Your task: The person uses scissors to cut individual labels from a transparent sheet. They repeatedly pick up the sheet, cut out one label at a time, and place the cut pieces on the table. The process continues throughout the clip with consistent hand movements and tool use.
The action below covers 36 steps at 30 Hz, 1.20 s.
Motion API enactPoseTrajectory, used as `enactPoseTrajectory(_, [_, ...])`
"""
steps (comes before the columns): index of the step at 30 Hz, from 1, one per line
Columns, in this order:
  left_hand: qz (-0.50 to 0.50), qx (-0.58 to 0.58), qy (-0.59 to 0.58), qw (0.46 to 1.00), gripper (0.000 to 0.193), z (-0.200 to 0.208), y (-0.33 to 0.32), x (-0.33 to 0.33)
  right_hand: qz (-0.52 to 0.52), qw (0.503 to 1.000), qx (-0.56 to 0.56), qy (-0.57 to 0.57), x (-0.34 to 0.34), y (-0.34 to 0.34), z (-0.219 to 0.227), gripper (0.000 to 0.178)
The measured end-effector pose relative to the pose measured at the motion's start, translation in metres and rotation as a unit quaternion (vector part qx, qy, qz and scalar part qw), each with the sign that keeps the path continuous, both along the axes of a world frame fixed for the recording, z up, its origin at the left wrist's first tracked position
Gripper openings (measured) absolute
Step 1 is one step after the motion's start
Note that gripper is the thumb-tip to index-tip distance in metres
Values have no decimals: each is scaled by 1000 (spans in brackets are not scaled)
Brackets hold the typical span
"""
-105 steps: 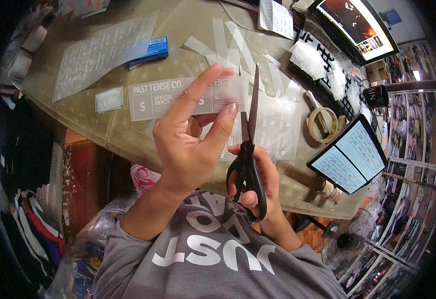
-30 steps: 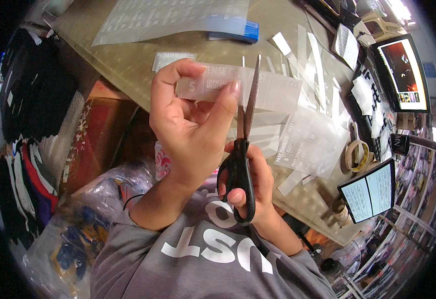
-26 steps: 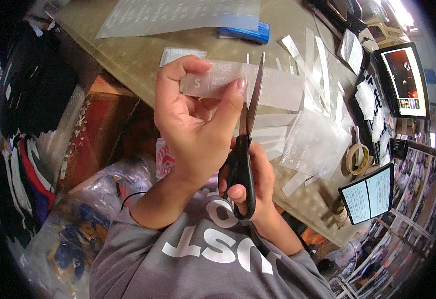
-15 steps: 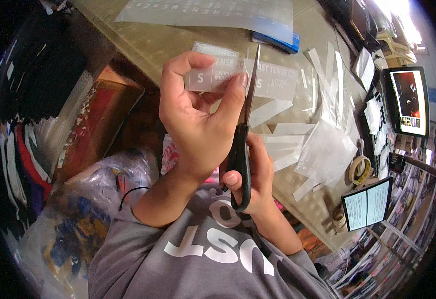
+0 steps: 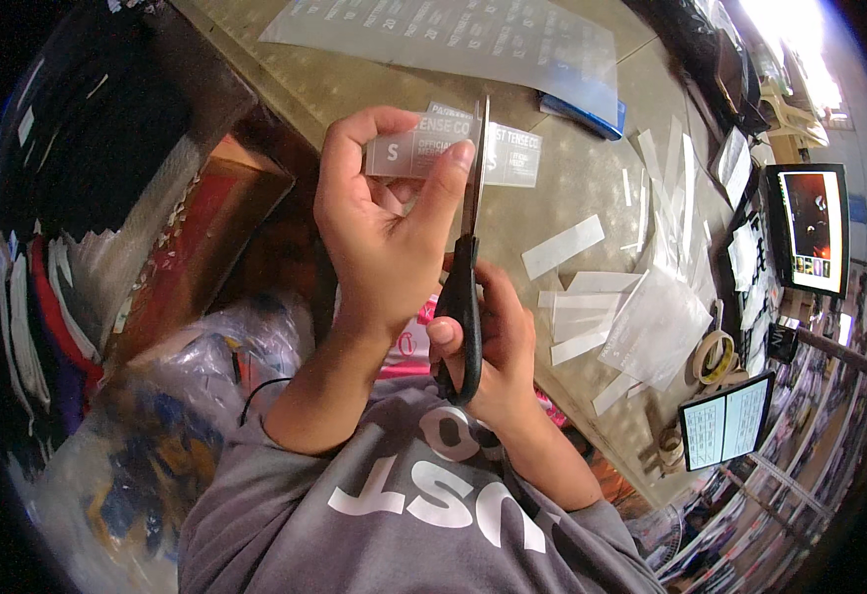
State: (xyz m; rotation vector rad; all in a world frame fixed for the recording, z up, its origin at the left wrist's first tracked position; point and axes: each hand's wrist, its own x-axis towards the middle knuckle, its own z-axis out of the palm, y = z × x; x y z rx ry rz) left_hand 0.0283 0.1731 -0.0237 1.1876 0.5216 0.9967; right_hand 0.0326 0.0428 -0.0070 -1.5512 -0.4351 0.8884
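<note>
My left hand (image 5: 384, 223) pinches a small strip of translucent label film (image 5: 514, 166) with white print, thumb in front and fingers behind. A second piece of film shows just behind the strip's upper edge. Black-handled scissors (image 5: 464, 302) are in my right hand (image 5: 506, 342), thumb and fingers at the handle loops. Their blades point away from me and lie across the strip, just right of my left thumb. They look nearly closed; whether the film is cut through there, I cannot tell.
A large printed film sheet (image 5: 443, 40) lies at the far table edge, over a blue object (image 5: 587, 117). Film offcuts (image 5: 564, 246) and a larger sheet (image 5: 656, 327) lie right, near a tape roll (image 5: 714, 358) and two screens. Left are a box (image 5: 196, 218) and a plastic bag (image 5: 186, 436).
The scissor blades have come closer together across the strip. My hands, the strip and the scissors sit slightly further left against the table, whose contents have shifted in view.
</note>
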Motion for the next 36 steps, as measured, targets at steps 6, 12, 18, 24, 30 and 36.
enactPoseTrajectory(6, [-40,34,41,998,24,-5,21,-9,-8,1000,7,19,3,6,-3,60])
enactPoseTrajectory(12, [-55,26,65,996,26,-1,25,-8,-17,999,-5,47,4,11,2,58])
enactPoseTrajectory(18, [-56,40,91,993,27,-5,27,-8,-15,998,-19,57,5,12,2,55])
enactPoseTrajectory(24, [-58,31,114,991,27,-10,26,-7,-23,997,-30,68,3,14,1,52])
enactPoseTrajectory(30, [-54,36,111,992,27,-13,27,-5,-19,997,-49,56,4,12,-1,49])
enactPoseTrajectory(36, [-49,13,112,992,28,-6,28,-7,-25,995,-7,91,7,2,3,56])
